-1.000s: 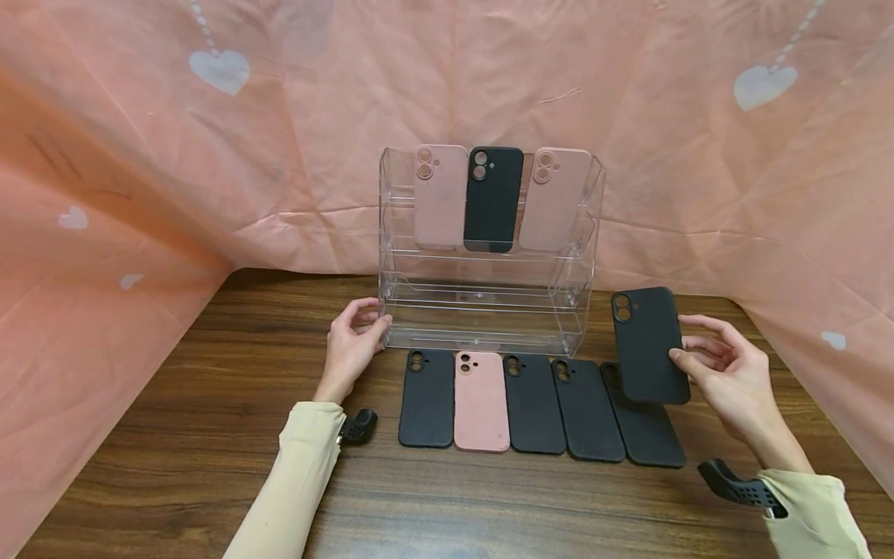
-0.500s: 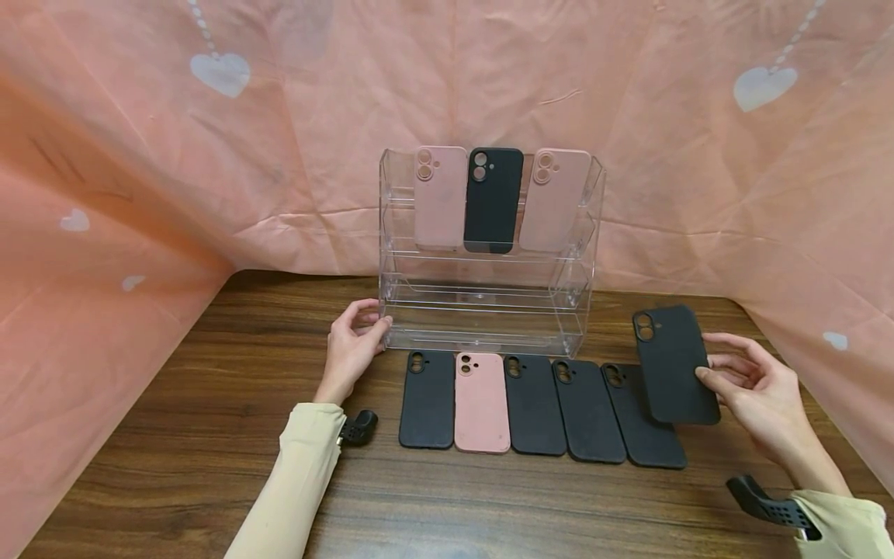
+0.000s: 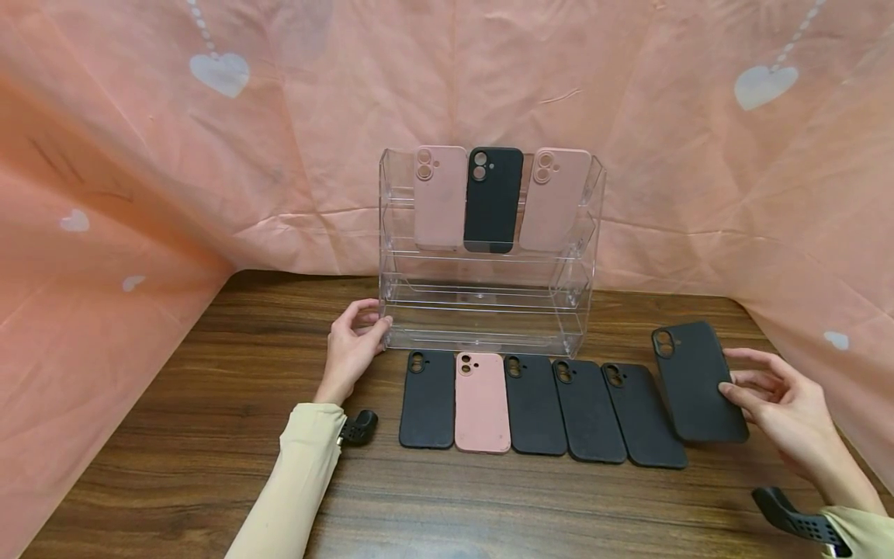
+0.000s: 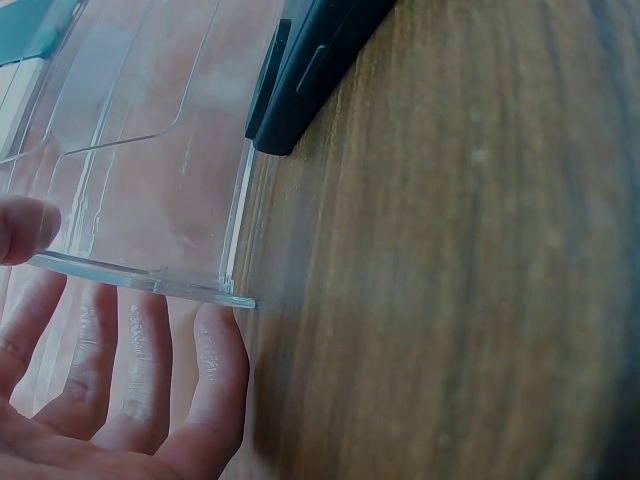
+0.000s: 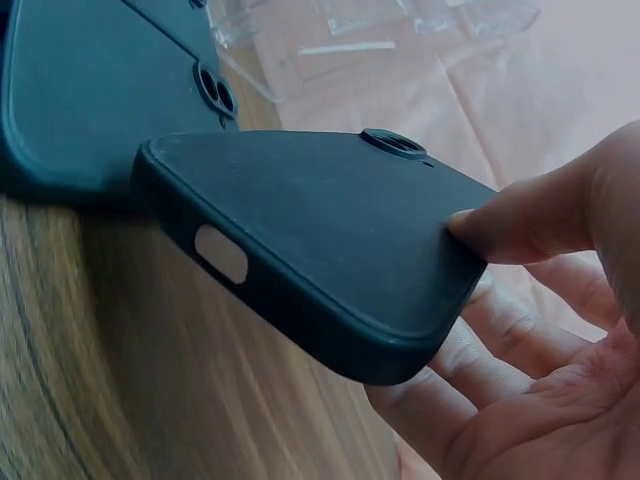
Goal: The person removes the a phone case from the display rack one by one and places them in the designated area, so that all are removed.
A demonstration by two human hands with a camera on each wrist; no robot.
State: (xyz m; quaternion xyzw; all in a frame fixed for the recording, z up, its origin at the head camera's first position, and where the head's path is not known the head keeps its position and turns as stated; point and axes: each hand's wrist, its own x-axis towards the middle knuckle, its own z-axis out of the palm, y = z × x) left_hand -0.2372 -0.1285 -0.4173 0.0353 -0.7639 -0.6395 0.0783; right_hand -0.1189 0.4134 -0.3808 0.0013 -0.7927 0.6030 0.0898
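Between thumb and fingers, my right hand [image 3: 789, 411] pinches a black phone case [image 3: 701, 382] by its right edge, tilted, camera cutout at the upper left. In the right wrist view the port opening in that case's [image 5: 290, 230] bottom edge faces the camera. My left hand [image 3: 355, 345] holds the lower left edge of a clear tiered display stand [image 3: 482, 320]; in the left wrist view the thumb lies on one side of the clear panel [image 4: 140, 210] and the fingers on the other. Two pink cases and a black case [image 3: 493, 200] stand in its top tier.
Before the stand, a row of cases lies on the wooden table [image 3: 447, 505]: a black one [image 3: 427, 400] at the left, a pink one [image 3: 482, 402], then several black ones, the rightmost [image 3: 644, 415] beside the held case. Pink fabric [image 3: 314, 116] hangs behind and at both sides.
My right hand has moved right and toward me with the black phone case, uncovering the rightmost case in the row. My left hand stays at the stand.
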